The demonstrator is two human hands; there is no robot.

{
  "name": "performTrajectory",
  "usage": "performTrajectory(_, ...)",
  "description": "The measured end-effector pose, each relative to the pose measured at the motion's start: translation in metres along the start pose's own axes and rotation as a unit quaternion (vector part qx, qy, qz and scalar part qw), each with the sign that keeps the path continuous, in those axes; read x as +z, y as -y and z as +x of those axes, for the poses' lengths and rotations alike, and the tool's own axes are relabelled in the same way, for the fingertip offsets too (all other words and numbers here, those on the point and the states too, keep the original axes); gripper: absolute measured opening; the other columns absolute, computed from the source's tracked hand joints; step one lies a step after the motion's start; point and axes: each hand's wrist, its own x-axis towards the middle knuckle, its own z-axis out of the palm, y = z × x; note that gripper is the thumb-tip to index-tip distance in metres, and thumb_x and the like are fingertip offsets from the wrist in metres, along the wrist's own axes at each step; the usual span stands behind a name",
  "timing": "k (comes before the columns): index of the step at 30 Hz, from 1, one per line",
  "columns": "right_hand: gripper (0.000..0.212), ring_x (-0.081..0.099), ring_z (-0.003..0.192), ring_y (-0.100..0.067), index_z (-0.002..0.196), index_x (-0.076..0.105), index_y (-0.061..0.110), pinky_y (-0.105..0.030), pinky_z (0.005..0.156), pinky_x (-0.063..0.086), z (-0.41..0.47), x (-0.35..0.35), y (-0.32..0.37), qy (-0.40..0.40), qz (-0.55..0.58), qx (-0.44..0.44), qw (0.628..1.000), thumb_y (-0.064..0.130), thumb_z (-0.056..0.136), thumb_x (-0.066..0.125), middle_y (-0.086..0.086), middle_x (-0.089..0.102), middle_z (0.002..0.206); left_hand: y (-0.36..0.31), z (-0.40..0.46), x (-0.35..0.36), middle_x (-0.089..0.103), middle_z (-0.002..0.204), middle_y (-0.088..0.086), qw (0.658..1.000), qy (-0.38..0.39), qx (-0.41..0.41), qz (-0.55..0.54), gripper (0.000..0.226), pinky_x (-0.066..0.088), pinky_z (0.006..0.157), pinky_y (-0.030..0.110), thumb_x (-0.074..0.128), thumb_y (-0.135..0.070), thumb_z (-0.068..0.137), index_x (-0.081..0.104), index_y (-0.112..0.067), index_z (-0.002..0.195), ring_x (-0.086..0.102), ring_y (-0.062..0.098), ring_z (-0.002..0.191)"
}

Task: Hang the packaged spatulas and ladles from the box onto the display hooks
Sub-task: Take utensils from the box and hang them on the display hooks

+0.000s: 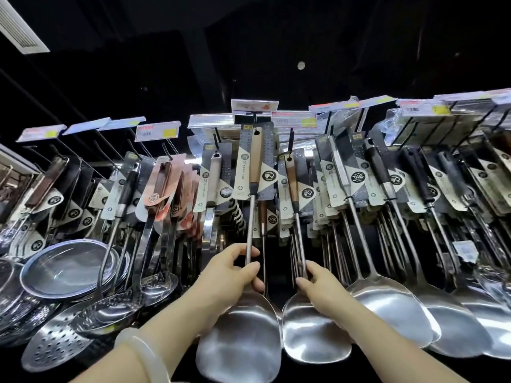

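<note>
While the left hand (pixel 235 275) grips the steel shaft low, likely to steer its spatula (pixel 250 225) upward | card top reaches the display hook (pixel 253 117) straight above | right hand (pixel 318 283) pinches the neighbouring spatula (pixel 297 225), probably holding it aside | strainers (pixel 72 266) hang further left.

Polished steel, pale wood and printed card

The spatula (pixel 243 322) at lower centre has a glossy, mirror-smooth metal blade, a thin bright steel shaft and a matt light wooden handle against a printed paper card (pixel 255 161). At lower left, the perforated skimmers (pixel 55 341) are shiny metal; a smooth, milky bangle (pixel 143 352) looks glassy.
</note>
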Motion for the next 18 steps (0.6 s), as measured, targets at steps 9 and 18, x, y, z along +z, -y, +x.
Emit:
performTrajectory(9, 0.055, 0.040, 0.127, -0.015, 0.144, 0.024, 0.024, -0.025, 0.100, 0.033, -0.030, 0.002, 0.028, -0.113, -0.028, -0.082, 0.990, 0.028, 0.095, 0.048, -0.003, 0.032, 0.141, 0.002, 0.008, 0.013, 0.064, 0.056, 0.001, 1.000, 0.012, 0.002, -0.007, 0.016, 0.043, 0.063, 0.022, 0.052, -0.011, 0.092, 0.056, -0.022, 0.101, 0.054, 0.010, 0.051)
performTrajectory(18, 0.029, 0.060, 0.072, -0.015, 0.122, 0.046, 0.034, -0.025, 0.064, 0.056, -0.045, -0.020, 0.051, 0.027, 0.222, -0.071, 0.972, 0.044, 0.095, 0.039, 0.010, 0.060, 0.086, 0.001, 0.015, 0.047, 0.059, 0.056, 0.007, 0.996, 0.043, -0.003, -0.084, 0.014, 0.052, 0.063, 0.029, 0.050, -0.004, 0.092, 0.056, -0.015, 0.099, 0.058, 0.017, 0.055)
